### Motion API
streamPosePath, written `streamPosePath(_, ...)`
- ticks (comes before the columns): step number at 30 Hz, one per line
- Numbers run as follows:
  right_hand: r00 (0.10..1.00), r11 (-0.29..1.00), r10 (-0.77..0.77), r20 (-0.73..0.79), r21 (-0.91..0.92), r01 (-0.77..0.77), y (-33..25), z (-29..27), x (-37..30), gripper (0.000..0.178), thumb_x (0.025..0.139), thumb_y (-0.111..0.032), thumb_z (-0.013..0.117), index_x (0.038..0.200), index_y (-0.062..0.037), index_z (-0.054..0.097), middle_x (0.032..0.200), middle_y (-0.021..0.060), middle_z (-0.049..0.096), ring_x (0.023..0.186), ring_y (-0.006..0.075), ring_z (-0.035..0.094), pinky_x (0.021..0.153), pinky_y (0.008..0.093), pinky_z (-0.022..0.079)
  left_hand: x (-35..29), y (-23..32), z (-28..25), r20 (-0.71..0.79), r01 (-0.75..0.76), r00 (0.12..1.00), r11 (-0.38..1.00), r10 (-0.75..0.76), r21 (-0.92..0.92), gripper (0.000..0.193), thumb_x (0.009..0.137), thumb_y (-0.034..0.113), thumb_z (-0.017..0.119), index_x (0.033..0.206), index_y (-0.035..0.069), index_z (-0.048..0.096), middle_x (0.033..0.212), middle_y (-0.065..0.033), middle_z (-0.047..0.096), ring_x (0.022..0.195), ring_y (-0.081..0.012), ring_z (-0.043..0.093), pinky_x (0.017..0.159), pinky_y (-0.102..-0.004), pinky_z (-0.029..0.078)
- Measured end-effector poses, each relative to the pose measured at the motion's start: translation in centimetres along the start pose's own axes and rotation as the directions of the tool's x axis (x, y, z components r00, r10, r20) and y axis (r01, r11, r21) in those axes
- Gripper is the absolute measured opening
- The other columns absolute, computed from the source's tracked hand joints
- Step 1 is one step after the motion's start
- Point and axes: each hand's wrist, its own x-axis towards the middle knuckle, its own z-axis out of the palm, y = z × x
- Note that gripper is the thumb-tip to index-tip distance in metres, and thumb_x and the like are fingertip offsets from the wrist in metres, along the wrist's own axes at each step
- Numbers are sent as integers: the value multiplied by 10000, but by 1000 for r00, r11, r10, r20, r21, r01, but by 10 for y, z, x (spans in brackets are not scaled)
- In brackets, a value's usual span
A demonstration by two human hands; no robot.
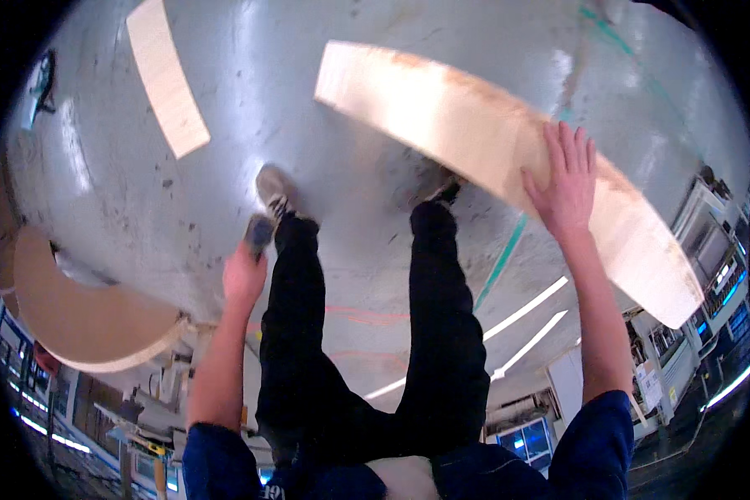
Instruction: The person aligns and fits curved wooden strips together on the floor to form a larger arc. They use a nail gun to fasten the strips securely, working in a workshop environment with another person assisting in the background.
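My right hand (pixel 568 179) lies on a long, curved, pale wooden board (pixel 475 125), its fingers spread over the face. The board slants across from the far middle to the right; I cannot tell what bears its weight. Down by my left leg, my left hand (pixel 245 277) is closed around a small dark tool with a blocky end (pixel 259 233). Its exact kind is unclear, as the fingers hide the rest of it.
A narrow pale wooden strip (pixel 168 79) lies on the grey floor (pixel 250 92) at the far left. Near the left edge is a big crescent-shaped wooden piece (pixel 83 321). Racks and equipment (pixel 712 250) line the right side. My shoes (pixel 273 187) stand on the floor between.
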Motion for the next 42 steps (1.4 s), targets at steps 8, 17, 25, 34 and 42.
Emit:
streamPosePath(8,969,958,-248,-13,148,247,-175,118,95,617,892,-270,713,1443,-97,495,1518,127,471,1424,362,406,1225,468,270,136,18,38,65,-320,947,943,315,96,408,846,244,734,1200,98,593,908,-205,716,873,-415,692,760,-523,569)
streamPosePath(17,869,869,-496,-5,2,496,-213,144,157,249,827,-121,670,1064,-45,647,1031,101,625,1090,288,571,1063,433,417,215,15,75,-25,-479,877,878,479,8,423,824,171,750,1204,48,615,875,-233,700,863,-439,681,759,-516,563)
streamPosePath(25,890,889,-455,27,-41,455,-214,147,150,220,881,-144,646,1070,-34,665,1087,121,653,1124,290,583,1113,447,392,252,11,33,-2,-591,806,806,591,-3,395,841,228,696,1173,17,667,979,-252,711,935,-426,683,849,-492,557)
streamPosePath(34,862,870,-492,-122,-84,485,-207,175,153,230,863,-150,666,1068,-47,662,1127,98,678,1160,299,599,1126,440,406,243,35,-22,-34,-505,855,816,518,-281,331,876,279,690,967,-37,658,612,-69,606,530,-159,589,550,-331,471)
streamPosePath(42,823,850,-526,-212,-156,503,-204,198,152,94,837,-118,604,879,-53,657,958,99,691,1018,288,639,1051,417,456,260,41,4,-155,-519,853,778,499,-354,347,867,315,722,931,-16,640,625,-43,602,528,-134,577,525,-317,471)
